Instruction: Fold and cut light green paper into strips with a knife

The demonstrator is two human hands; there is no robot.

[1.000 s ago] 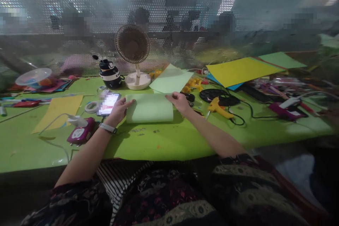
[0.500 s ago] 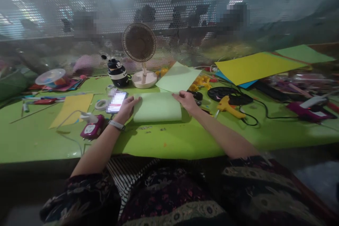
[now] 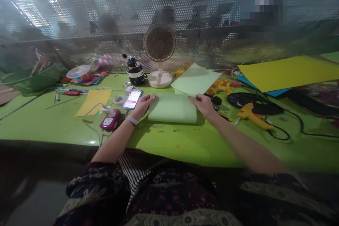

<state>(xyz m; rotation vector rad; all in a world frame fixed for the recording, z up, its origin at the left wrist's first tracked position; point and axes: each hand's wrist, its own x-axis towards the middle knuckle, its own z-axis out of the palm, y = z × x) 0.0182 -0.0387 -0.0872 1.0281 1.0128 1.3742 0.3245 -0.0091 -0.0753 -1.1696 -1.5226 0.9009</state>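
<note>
A pale green sheet of paper (image 3: 172, 108) is held between my two hands, its near side curving over in a bend above the table. My left hand (image 3: 144, 106) grips the sheet's far left corner, thumb on top. At the far right corner, my right hand (image 3: 204, 105) pinches the paper between thumb and fingers. Just left of my left hand lies a lit phone (image 3: 134, 99). Behind the sheet rests another pale green paper (image 3: 196, 79). To the right of my right hand is a yellow glue gun (image 3: 254, 117).
A beige fan (image 3: 159, 47) and a dark bottle (image 3: 135, 72) stand at the back. On the left are a purple plug adapter (image 3: 109, 122), yellow paper (image 3: 95, 101), a roll of tape (image 3: 118, 100) and a green basket (image 3: 34, 79). Large yellow sheets (image 3: 286, 72) and a black palette (image 3: 251, 103) are right.
The view has turned left, so everything appears shifted to the right. Both hands keep hold of the pale green sheet, and its bend looks much the same.
</note>
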